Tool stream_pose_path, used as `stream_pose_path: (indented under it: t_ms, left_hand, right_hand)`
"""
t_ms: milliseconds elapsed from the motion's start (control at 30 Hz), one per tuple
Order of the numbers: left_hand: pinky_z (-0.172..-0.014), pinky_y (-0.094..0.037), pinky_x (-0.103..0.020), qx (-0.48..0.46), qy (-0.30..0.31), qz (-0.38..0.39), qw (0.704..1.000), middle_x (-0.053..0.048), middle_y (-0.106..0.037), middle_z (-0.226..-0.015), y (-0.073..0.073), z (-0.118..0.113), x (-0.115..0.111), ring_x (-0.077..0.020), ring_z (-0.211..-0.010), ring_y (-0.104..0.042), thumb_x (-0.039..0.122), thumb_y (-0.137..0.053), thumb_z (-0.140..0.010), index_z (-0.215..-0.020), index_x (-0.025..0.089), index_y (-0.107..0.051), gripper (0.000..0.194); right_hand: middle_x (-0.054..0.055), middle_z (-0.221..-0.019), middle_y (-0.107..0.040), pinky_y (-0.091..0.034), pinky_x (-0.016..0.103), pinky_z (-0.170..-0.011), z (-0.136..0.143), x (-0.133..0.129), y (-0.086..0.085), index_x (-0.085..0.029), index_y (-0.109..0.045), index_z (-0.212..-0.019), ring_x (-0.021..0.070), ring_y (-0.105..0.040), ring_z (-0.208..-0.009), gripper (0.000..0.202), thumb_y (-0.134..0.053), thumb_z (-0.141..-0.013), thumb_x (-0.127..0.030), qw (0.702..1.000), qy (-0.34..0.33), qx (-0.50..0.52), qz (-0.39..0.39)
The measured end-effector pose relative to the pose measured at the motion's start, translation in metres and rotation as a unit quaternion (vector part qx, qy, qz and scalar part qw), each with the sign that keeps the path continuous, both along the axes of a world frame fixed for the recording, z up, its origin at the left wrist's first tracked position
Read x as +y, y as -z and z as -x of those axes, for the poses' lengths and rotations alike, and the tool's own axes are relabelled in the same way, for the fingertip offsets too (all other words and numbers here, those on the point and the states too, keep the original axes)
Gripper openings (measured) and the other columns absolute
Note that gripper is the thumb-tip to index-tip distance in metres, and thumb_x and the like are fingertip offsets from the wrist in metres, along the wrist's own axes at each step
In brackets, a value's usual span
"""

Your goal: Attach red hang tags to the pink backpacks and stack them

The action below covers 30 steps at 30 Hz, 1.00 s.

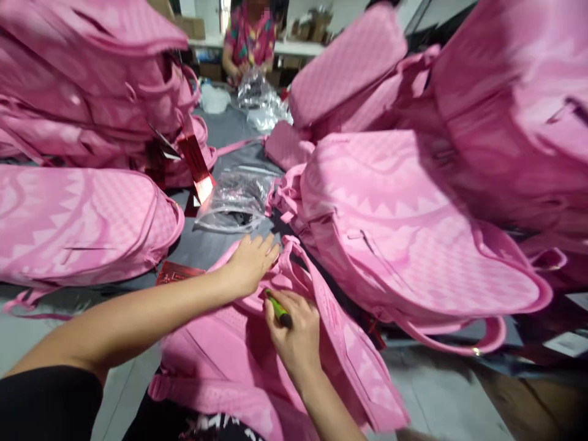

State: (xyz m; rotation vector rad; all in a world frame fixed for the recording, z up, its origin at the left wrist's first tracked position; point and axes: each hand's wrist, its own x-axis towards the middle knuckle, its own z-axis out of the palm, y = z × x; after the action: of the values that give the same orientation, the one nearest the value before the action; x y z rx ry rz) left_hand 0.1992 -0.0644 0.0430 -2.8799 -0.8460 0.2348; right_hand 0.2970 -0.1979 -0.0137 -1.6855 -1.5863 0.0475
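Open pink backpack [206, 349] under a left hand [252, 263], with a green tool [277, 306] in the right hand [294, 331]

Across the dark table [223, 131], a stack of pink bags [82, 98] rises at the left, and a large pink bag [404, 226] lies at the right. The open backpack sits between them at the near edge, over the person's lap; its right-hand panel slants from top centre down to the lower right. The left hand lies palm down on its upper part, fingers stretched forward; the thumb is hidden, so I cannot tell whether it pinches the cloth. Just beside it, the right hand is closed around the tool. A clear plastic bag [243, 196] lies beyond both hands, with a red tag [195, 162] near it. The tool's long axis runs diagonally, its black end toward the lower right and its other end pointing up and left, into the backpack's opening.
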Motion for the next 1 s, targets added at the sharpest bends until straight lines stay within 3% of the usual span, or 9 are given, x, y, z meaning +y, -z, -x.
stream_pose_path:
  t_ms: [200,333,400,500,567,800,1000]
  left_hand:
    - [-0.104,-0.042,-0.046,0.012,-0.011,0.0,1.0,-0.018,-0.027,-0.16,-0.003,0.0,-0.001,-0.0316,-0.133,-0.044,0.039,-0.07,-0.08,-0.153,0.013,-0.028,0.088]
    - [-0.11,-0.035,-0.057,0.03,-0.009,0.028,0.999,-0.017,-0.012,-0.164,-0.012,0.009,0.001,-0.038,-0.146,-0.023,0.051,-0.081,-0.068,-0.156,0.018,-0.019,0.113]
    - [-0.105,-0.037,-0.064,0.054,-0.048,0.057,0.996,-0.017,-0.002,-0.165,-0.018,0.018,0.002,-0.0438,-0.147,-0.017,0.051,-0.086,-0.06,-0.158,0.025,-0.009,0.127]
    - [-0.095,-0.049,-0.057,0.054,-0.113,0.096,0.987,-0.02,0.001,-0.164,-0.024,0.031,0.001,-0.0466,-0.138,-0.035,0.044,-0.088,-0.06,-0.158,0.03,0.002,0.133]
    - [-0.092,-0.053,-0.051,0.036,-0.122,0.095,0.987,-0.022,-0.001,-0.164,-0.023,0.034,-0.003,-0.0444,-0.132,-0.043,0.042,-0.088,-0.06,-0.158,0.028,0.004,0.135]
    - [-0.091,-0.055,-0.043,0.045,-0.118,0.074,0.989,-0.026,-0.017,-0.159,-0.015,0.031,-0.013,-0.0394,-0.128,-0.045,0.018,-0.077,-0.07,-0.158,0.015,-0.006,0.113]
    - [-0.09,-0.055,-0.052,0.044,-0.109,0.072,0.99,-0.023,0.006,-0.163,-0.011,0.031,-0.014,-0.0453,-0.136,-0.033,0.037,-0.09,-0.058,-0.157,0.026,0.005,0.138]
  right_hand:
    - [0.004,-0.091,-0.073,-0.046,0.038,-0.081,-0.002,0.004,0.008,-0.019,-0.072,-0.099,0.0217,-0.067,-0.085,0.016,-0.061,-0.091,-0.025,1.0,-0.017,-0.011,-0.017]
    - [0.006,-0.092,-0.074,-0.048,0.037,-0.078,-0.004,0.0,0.01,-0.018,-0.072,-0.098,0.023,-0.067,-0.086,0.016,-0.059,-0.092,-0.025,1.0,-0.002,-0.021,-0.018]
    - [0.006,-0.093,-0.074,-0.049,0.035,-0.078,-0.004,-0.003,0.011,-0.017,-0.072,-0.099,0.0224,-0.068,-0.086,0.017,-0.059,-0.092,-0.026,1.0,-0.005,-0.004,-0.021]
    - [0.007,-0.096,-0.074,-0.051,0.034,-0.079,-0.002,-0.006,0.01,-0.016,-0.072,-0.101,0.0216,-0.068,-0.088,0.017,-0.06,-0.092,-0.025,0.999,-0.017,0.025,-0.028]
    - [0.007,-0.095,-0.075,-0.051,0.034,-0.08,0.001,-0.008,0.009,-0.016,-0.072,-0.099,0.0221,-0.068,-0.089,0.017,-0.06,-0.091,-0.024,0.999,-0.021,0.035,-0.03]
    - [0.005,-0.094,-0.075,-0.05,0.035,-0.079,0.006,-0.012,0.009,-0.017,-0.072,-0.097,0.0236,-0.068,-0.089,0.015,-0.063,-0.088,-0.023,0.999,-0.012,0.036,-0.025]
    - [0.005,-0.092,-0.075,-0.045,0.038,-0.085,0.012,-0.008,0.012,-0.018,-0.072,-0.096,0.0235,-0.068,-0.088,0.014,-0.06,-0.089,-0.025,0.999,-0.018,0.018,-0.024]
